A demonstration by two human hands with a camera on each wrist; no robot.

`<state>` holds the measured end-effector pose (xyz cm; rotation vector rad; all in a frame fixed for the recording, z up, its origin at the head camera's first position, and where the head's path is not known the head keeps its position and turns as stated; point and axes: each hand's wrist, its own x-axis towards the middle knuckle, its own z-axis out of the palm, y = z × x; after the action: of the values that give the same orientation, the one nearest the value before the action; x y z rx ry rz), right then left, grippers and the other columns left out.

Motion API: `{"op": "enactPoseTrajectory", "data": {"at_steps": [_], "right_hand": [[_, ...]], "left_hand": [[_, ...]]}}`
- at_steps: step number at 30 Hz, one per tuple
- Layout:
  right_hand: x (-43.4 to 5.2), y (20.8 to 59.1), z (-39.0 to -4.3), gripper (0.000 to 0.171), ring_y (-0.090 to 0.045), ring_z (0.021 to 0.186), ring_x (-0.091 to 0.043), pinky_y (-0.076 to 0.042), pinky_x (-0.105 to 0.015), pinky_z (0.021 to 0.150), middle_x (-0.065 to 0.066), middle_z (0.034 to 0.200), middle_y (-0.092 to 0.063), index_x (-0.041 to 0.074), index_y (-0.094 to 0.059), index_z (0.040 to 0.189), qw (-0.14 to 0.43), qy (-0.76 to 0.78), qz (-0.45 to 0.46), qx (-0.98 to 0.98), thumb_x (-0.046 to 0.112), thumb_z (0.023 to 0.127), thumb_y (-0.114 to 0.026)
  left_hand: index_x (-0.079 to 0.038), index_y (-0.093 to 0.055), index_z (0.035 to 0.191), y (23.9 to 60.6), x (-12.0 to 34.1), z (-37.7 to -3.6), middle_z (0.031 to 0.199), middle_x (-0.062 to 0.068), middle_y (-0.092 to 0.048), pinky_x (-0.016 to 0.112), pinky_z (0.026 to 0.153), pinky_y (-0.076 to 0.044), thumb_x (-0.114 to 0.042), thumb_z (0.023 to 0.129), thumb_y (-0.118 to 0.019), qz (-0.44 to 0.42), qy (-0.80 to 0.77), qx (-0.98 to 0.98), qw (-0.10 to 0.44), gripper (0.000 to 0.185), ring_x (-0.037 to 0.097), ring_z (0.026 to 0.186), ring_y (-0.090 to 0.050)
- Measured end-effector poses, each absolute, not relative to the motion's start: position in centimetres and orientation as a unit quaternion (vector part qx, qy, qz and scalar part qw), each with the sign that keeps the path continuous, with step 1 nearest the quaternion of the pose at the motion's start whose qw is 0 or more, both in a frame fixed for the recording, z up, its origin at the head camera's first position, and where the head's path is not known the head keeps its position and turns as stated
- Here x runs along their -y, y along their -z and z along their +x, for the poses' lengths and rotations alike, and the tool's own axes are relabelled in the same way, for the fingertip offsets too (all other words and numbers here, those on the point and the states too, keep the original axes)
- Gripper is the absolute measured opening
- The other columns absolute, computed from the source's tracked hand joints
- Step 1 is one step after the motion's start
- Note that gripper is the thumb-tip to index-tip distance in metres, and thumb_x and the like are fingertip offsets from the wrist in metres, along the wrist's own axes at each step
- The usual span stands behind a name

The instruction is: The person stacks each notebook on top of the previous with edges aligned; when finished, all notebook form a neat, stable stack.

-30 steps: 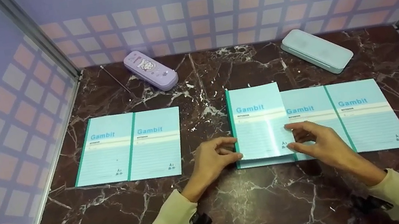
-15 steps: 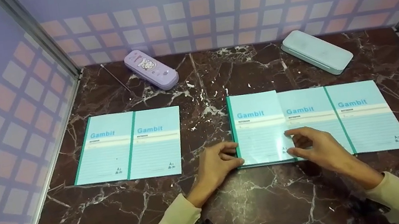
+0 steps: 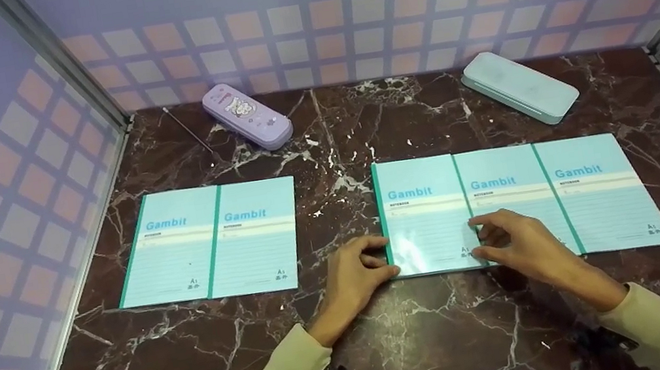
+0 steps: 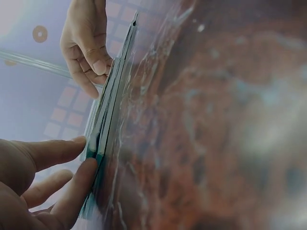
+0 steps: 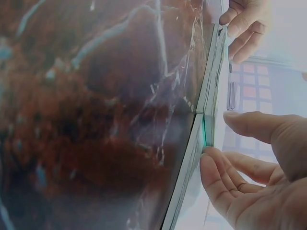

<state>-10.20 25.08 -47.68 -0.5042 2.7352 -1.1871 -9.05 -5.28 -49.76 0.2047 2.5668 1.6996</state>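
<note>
**A:** Since head cam comes first: where's the work at?

**B:** Left hand (image 3: 354, 272) and right hand (image 3: 515, 243) pinch the near corners of the top notebook (image 3: 424, 216), which lies flat at the left end of a fanned row of three on the marble table (image 3: 434, 340). Two more notebooks (image 3: 210, 242) sit well apart to the left. I'd judge the row's laid out; letting go is what's left.

**A:** Looks?

**B:** Pale teal cover, green spine, "Gambit" on it, glossy, thin.

**A:** Left wrist cam?

**B:** Thumb and fingers (image 4: 79, 184) nip the stack's edge; several thin layers.

**A:** Right wrist?

**B:** Same: fingertips (image 5: 216, 167) and thumb pinch the edge by the green spine. Purple case (image 3: 247, 117) and mint case (image 3: 520, 87) at the back, untouched.
</note>
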Motion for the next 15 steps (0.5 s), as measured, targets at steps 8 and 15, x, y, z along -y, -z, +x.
{"op": "enactPoseTrajectory", "data": {"at_steps": [8, 15], "right_hand": [[-25.01, 47.98, -10.66, 0.049, -0.069, 0.089, -0.024, -0.062, -0.035, 0.079, -0.007, 0.101, -0.067, -0.007, -0.068, 0.132, 0.065, 0.369, -0.171, -0.911, 0.003, 0.088, -0.087], [-24.91, 48.19, -11.08, 0.051, -0.067, 0.084, -0.021, -0.061, -0.031, 0.074, -0.006, 0.098, -0.065, -0.007, -0.068, 0.132, 0.062, 0.373, -0.181, -0.908, 0.002, 0.086, -0.087]], "left_hand": [[-0.002, -0.079, 0.118, 49.77, 5.06, -8.54, 0.112, 0.013, -0.077, 0.029, 0.084, -0.063, -0.001, 0.084, -0.089, 0.075, -0.556, -0.828, 0.023, 0.036, 0.025, 0.097, -0.075], [-0.005, -0.081, 0.113, 50.01, 5.0, -8.44, 0.117, 0.009, -0.078, 0.029, 0.087, -0.062, 0.002, 0.083, -0.088, 0.043, -0.606, -0.794, 0.028, 0.031, 0.025, 0.101, -0.076]]}}
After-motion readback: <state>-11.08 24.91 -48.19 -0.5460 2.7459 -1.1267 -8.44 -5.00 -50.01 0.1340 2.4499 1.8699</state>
